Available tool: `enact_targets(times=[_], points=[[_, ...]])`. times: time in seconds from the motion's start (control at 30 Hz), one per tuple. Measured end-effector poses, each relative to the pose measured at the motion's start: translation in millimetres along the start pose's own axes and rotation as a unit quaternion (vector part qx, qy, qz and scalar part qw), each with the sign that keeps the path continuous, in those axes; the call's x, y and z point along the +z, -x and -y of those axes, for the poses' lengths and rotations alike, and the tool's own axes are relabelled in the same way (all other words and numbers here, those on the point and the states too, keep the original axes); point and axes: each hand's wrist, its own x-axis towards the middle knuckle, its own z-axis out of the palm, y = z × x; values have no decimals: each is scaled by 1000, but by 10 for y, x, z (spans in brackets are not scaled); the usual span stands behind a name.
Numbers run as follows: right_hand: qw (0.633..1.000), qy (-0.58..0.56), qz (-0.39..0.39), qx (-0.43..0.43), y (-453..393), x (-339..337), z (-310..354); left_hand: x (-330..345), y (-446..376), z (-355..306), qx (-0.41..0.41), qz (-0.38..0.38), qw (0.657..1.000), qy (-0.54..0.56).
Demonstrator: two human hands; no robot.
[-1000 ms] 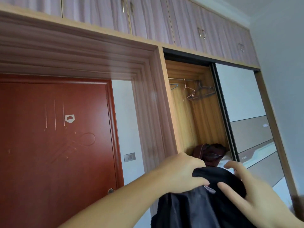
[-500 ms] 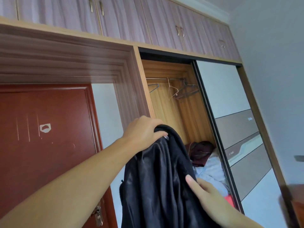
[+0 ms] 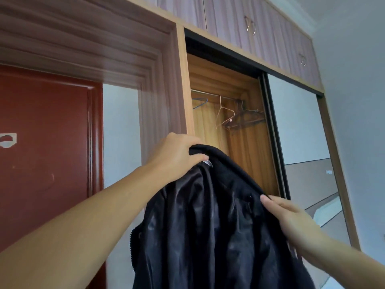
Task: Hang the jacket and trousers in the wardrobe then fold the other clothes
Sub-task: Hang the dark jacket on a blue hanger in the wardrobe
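A black jacket [image 3: 208,222] with a shiny lining hangs in front of me, held up before the open wardrobe [image 3: 245,147]. My left hand [image 3: 177,155] grips its collar at the top. My right hand [image 3: 291,217] holds the jacket's right shoulder edge, thumb on the lining and fingers behind the cloth. Inside the wardrobe a rail [image 3: 214,96] carries several bare wire hangers [image 3: 235,117], above and behind the jacket. The trousers and other clothes are out of view.
A red door [image 3: 45,155] in a wide wooden frame stands at the left. The wardrobe's sliding door [image 3: 302,138] covers its right half. Upper cabinets [image 3: 250,28] run along the top. A pale wall is at the right.
The jacket has been lifted from a bundle held low to hanging full length from my raised left hand. My right hand moved onto its shoulder. My view tilted up, hiding the wardrobe's floor.
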Motion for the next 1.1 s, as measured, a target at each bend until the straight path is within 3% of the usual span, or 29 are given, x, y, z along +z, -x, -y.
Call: enact_targets(times=[0.03,0.1,0.17,0.2,0.23,0.33,0.43,0.63,0.83,1.1], points=[[987,129,-59,-71,-201,-126,0,74,-72,52,-7,3,1000,3],[893,386,-138,-188,-541,-332,22,220,-209,141,-20,14,1000,9],[796,531,-171,-235,-869,-477,33,360,-366,210,-35,26,999,31],[772,561,-181,-238,-1030,-530,39,443,-451,233,-48,31,997,52],[772,560,-188,-236,-1197,-578,31,540,-543,248,-68,34,994,82],[837,445,-199,-248,-1675,-686,13,854,-817,214,-172,47,957,230],[876,359,-187,-262,-2129,-821,-34,1168,-1070,109,-259,40,911,318],[947,163,-132,-244,-2958,-1026,-58,1766,-1582,-169,-262,-25,887,379],[947,71,-43,-310,-3621,-837,9,2272,-1983,-335,-215,-52,900,377],[948,-76,83,-299,-4358,-635,20,2571,-2430,-27,-170,61,913,366]])
